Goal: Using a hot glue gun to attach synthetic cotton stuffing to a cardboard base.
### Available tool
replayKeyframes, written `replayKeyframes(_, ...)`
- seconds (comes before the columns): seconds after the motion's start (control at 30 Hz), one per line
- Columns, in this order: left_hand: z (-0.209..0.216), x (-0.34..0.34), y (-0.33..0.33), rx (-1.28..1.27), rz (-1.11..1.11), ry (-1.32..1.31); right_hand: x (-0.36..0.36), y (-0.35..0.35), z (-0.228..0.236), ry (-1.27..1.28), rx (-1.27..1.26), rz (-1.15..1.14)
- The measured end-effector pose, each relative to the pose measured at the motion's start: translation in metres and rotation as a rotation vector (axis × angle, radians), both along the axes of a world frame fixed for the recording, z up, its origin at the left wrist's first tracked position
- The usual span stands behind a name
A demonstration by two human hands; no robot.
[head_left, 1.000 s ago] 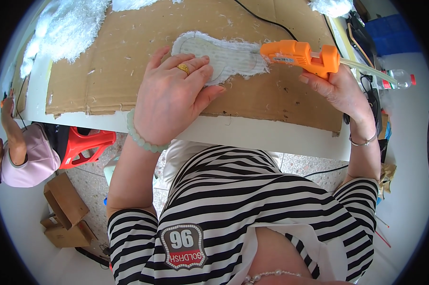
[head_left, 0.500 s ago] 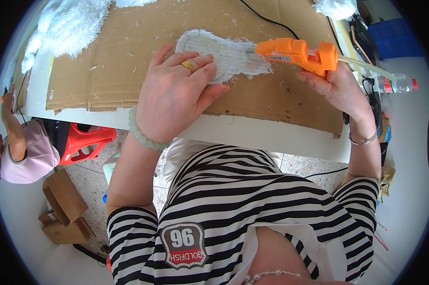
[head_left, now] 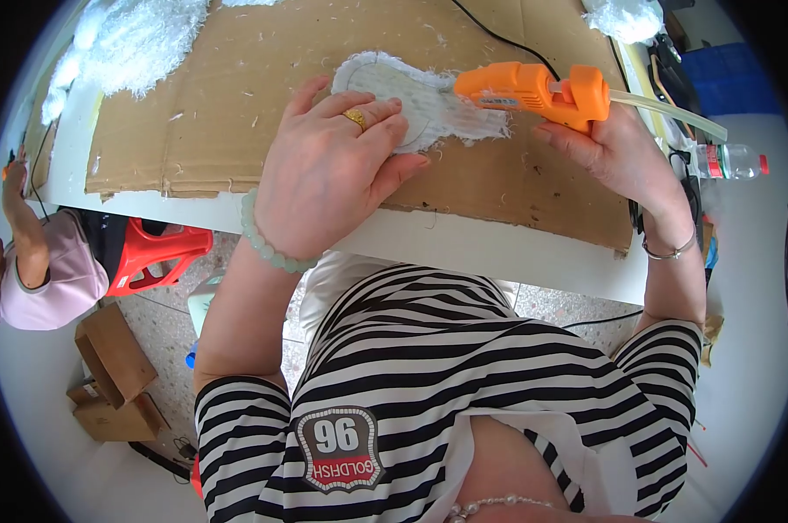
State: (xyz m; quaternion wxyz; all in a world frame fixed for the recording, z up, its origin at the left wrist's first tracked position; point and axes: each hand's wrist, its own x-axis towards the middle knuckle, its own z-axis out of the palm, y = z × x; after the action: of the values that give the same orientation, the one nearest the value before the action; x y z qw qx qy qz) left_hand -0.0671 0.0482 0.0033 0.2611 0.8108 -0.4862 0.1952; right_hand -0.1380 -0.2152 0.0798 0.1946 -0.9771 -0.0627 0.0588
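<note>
An orange glue gun (head_left: 529,90) is gripped in my right hand (head_left: 616,157), with a long translucent glue stick (head_left: 668,112) running out of its rear. Its front end is over a white, sole-shaped pad (head_left: 437,109) with fluffy, frayed edges and a drawn outline. My left hand (head_left: 337,161) lies spread on the pad's left part, fingers stretched out and thumb apart, pressing it against the cardboard (head_left: 237,113). The gun hides part of the pad's right end, so I cannot tell if its nozzle touches.
Heaps of white fluffy fibre (head_left: 141,48) lie at the far left, and another clump (head_left: 625,19) at the far right. A black cord (head_left: 507,37) crosses the cardboard. A plastic bottle (head_left: 730,161) is at the right. At left sits another person (head_left: 49,270) near a red stool (head_left: 154,253).
The glue gun and my right hand have shifted slightly left over the pad. My left hand stays on the pad; the pad appears a little further right in view.
</note>
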Motion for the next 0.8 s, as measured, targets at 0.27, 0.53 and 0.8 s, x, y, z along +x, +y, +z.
replayKeyframes(0.27, -0.001, 0.002, 0.001, -0.001, -0.003, -0.009, 0.008, 0.006, 0.001, -0.004, 0.014, 0.029)
replayKeyframes(0.53, -0.002, 0.002, 0.002, 0.001, -0.006, 0.008, 0.001, 0.001, -0.006, -0.004, 0.378, -0.085)
replayKeyframes(0.8, -0.005, 0.005, 0.001, -0.015, -0.038, -0.006, -0.008, 0.002, -0.033, 0.089, 0.836, -0.263)
